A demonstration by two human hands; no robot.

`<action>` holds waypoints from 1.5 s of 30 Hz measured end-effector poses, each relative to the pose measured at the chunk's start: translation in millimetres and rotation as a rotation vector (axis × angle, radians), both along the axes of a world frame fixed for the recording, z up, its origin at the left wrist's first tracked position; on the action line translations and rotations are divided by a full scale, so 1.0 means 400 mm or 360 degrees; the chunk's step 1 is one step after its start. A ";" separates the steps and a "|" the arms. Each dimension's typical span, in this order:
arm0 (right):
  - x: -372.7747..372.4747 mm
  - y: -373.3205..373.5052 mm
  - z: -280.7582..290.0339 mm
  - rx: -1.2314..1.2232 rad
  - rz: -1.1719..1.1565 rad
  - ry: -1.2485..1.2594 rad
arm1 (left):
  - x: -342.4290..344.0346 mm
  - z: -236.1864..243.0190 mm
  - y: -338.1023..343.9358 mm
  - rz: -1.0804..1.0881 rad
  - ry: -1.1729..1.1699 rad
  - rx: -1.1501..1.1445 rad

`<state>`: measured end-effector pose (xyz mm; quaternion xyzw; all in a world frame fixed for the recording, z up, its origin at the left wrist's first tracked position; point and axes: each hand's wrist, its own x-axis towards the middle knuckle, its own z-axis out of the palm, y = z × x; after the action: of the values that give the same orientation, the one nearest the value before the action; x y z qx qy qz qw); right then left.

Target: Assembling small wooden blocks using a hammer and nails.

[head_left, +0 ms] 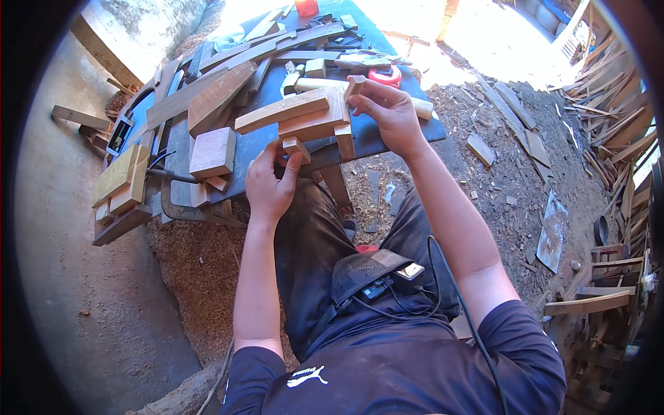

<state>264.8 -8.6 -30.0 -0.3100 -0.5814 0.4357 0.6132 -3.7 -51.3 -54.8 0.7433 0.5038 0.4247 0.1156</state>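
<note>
Above the near edge of the table, both my hands hold a wooden assembly (309, 125), a light brown block with short pieces standing out from it. My left hand (271, 188) grips it from below, thumb and fingers at a short wooden peg (295, 149). On the right, my right hand (393, 119) pinches a small upright wooden piece (355, 86) at its upper corner. A slightly curved wooden strip (280, 113) lies along the assembly's left side; whether it is fixed there I cannot tell. Another short leg (344, 141) points down at the right.
Stacked boards (270, 52) and offcuts cover the dark table (415, 86). A square wooden block (212, 153) sits left of my left hand, near a clamped wood stack (121, 183). A red tape measure (384, 76) lies behind my right hand. Scrap wood (481, 149) litters the sawdust-covered ground.
</note>
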 end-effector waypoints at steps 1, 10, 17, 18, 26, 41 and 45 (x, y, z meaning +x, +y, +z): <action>0.001 0.004 -0.001 -0.0001 -0.0001 0.0003 | -0.001 -0.003 0.001 0.0001 0.0027 0.0006; 0.006 0.001 -0.001 -0.0102 0.0056 0.0137 | 0.054 -0.096 -0.057 0.0217 0.0005 0.0703; 0.007 0.002 -0.004 -0.0209 0.0088 0.0183 | 0.066 -0.171 -0.085 0.0376 0.0349 0.0840; 0.009 0.001 -0.003 -0.0237 0.0096 0.0227 | 0.067 -0.172 -0.081 0.0390 0.0338 0.0833; 0.010 0.002 0.000 -0.0226 0.0069 0.0225 | 0.062 -0.174 -0.089 0.0344 0.0355 0.0810; 0.007 -0.010 0.008 -0.0239 0.0003 0.0142 | 0.071 -0.169 -0.100 0.0398 0.0276 0.0778; 0.014 -0.008 0.005 -0.0206 0.0089 0.0112 | 0.074 -0.167 -0.103 0.0394 0.0282 0.0785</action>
<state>270.3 -11.8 -28.1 -0.3171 -0.5385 0.4999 0.5997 25.9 -92.7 -121.5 0.7160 0.4803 0.4787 -0.1656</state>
